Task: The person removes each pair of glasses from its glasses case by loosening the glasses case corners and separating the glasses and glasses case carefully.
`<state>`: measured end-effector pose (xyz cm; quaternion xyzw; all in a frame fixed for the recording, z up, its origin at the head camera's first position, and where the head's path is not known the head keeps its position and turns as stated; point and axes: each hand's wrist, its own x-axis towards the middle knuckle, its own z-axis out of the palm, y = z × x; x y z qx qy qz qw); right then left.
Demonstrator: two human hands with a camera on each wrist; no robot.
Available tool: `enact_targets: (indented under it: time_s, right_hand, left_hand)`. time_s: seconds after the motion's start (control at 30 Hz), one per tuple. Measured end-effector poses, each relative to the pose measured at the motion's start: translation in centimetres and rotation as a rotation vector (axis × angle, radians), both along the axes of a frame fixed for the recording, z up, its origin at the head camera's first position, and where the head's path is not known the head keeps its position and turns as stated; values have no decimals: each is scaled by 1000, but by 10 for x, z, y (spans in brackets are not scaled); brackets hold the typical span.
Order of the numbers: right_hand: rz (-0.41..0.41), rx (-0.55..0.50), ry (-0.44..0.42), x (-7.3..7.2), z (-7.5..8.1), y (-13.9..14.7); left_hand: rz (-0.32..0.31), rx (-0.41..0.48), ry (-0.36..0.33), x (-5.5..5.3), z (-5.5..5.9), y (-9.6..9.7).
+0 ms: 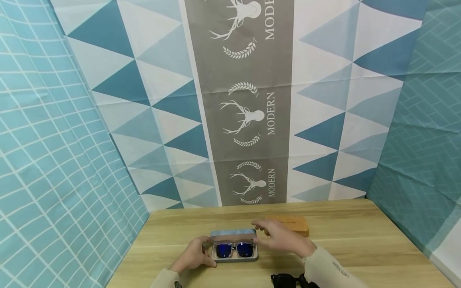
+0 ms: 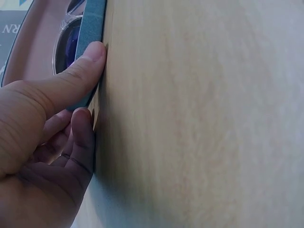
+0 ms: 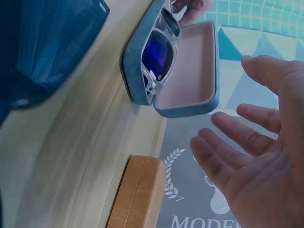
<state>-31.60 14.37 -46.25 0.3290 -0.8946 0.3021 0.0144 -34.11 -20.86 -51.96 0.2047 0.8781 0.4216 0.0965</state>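
Observation:
An eyeglass case (image 1: 235, 259) with a blue-grey outside and pinkish lining stands with its lid (image 3: 187, 71) raised on the table. Inside lie sunglasses (image 1: 234, 250) with clear frames and dark blue lenses. My left hand (image 1: 196, 253) grips the left end of the case; in the left wrist view its thumb (image 2: 78, 76) presses the blue-grey edge. Beside the right end of the lid, my right hand (image 1: 279, 237) is spread with nothing in it; the right wrist view shows its fingers (image 3: 228, 130) apart from the lid.
Behind my right hand sits a closed orange-brown case (image 1: 297, 225). Black sunglasses (image 1: 286, 281) lie at the front of the wooden table (image 1: 360, 240), near my right sleeve. Patterned cloth hangs behind and on both sides.

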Motion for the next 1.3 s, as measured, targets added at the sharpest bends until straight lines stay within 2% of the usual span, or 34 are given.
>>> enact_targets:
  time_s: [0.2,0.37,0.67,0.9,1.13,1.3]
  right_hand:
    - [5,-9,72,10,-2,-4]
    - [50,-40,130,15,-4,-11]
    - [28,-131,149,18,-8,-26]
    - [39,-170,74,23,-10,-34]
    - [64,-133,49,22,-11,-42]
    - [31,-92,38,22,-10,-50]
  left_hand:
    - [0,7,0,0,1,0]
    - [-2,1,7,0,2,-1]
    - [-6,-5,28,0,3,-2]
    - [-13,-1,13,-1,1,-1]
    - [-15,7,19,-1,0,-1]
    - [-17,10,21,-2,0,-2]
